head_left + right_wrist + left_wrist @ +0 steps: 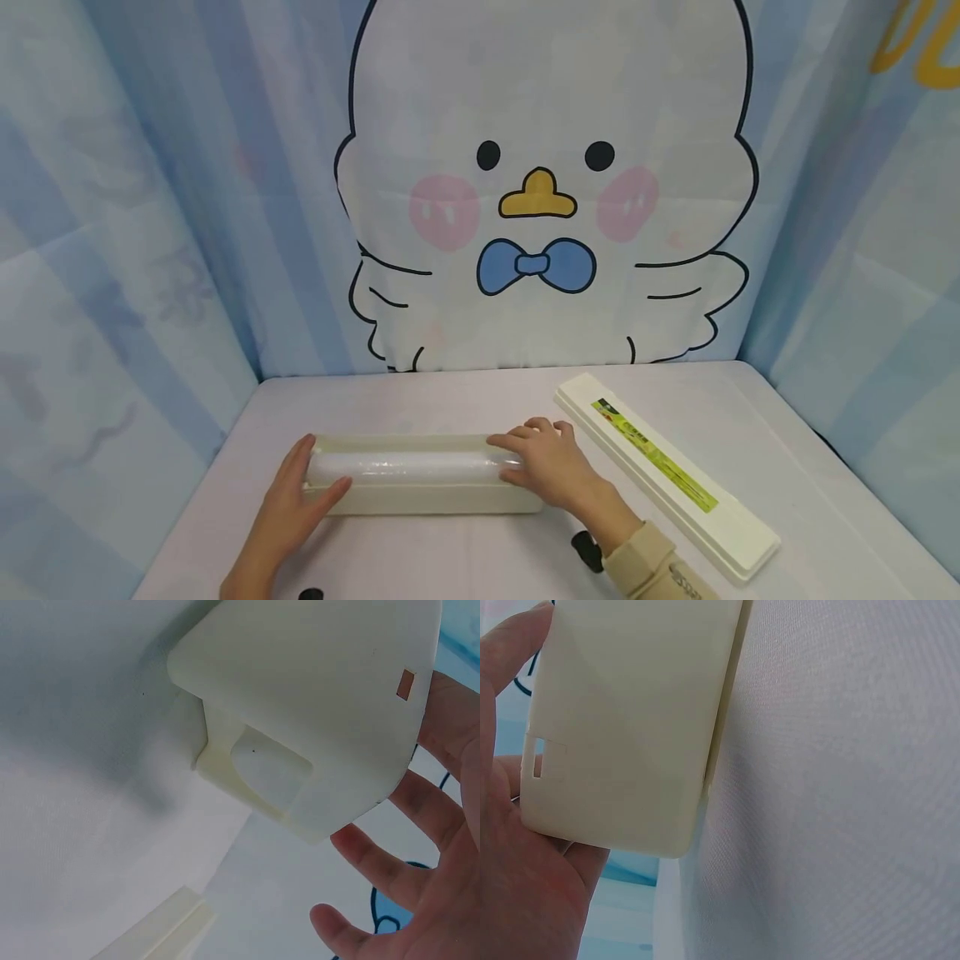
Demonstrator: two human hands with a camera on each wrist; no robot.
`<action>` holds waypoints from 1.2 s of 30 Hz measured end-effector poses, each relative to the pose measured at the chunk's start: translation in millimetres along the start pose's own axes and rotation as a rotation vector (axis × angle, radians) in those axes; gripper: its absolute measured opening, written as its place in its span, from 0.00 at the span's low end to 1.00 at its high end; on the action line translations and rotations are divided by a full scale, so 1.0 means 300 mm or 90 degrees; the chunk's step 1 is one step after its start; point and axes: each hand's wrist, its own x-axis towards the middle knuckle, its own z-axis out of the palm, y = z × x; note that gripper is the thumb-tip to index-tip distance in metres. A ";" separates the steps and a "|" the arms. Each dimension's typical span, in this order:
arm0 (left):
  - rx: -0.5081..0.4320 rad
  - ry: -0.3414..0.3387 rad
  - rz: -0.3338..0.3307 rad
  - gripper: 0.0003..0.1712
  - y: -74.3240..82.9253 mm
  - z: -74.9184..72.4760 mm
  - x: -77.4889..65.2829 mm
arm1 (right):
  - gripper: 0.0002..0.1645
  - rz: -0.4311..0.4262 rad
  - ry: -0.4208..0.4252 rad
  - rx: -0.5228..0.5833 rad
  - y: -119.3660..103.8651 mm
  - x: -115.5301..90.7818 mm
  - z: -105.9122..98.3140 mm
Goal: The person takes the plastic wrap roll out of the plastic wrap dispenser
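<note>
A long cream-white plastic wrap box (427,500) lies lengthwise on the table with its top off. Inside it rests a roll of clear plastic wrap (412,469), shiny along its length. My left hand (291,508) holds the box's left end, thumb over the front wall and fingers at the far corner. At the other end, my right hand (553,467) reaches over with thumb and fingers spread, touching around the roll's end. Several right fingers (390,862) extend past the box's end wall, and the right thumb is hidden in that wrist view.
The long white lid (667,483) with a green-yellow label lies slantwise on the right of the table (390,558). Small black objects (587,550) sit near my right wrist and at the front edge. Printed fabric (540,325) with a cartoon bird hangs behind, with curtains on both sides.
</note>
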 end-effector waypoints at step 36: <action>0.002 0.013 0.025 0.54 -0.005 -0.001 0.001 | 0.29 -0.037 -0.084 -0.013 0.005 0.029 -0.006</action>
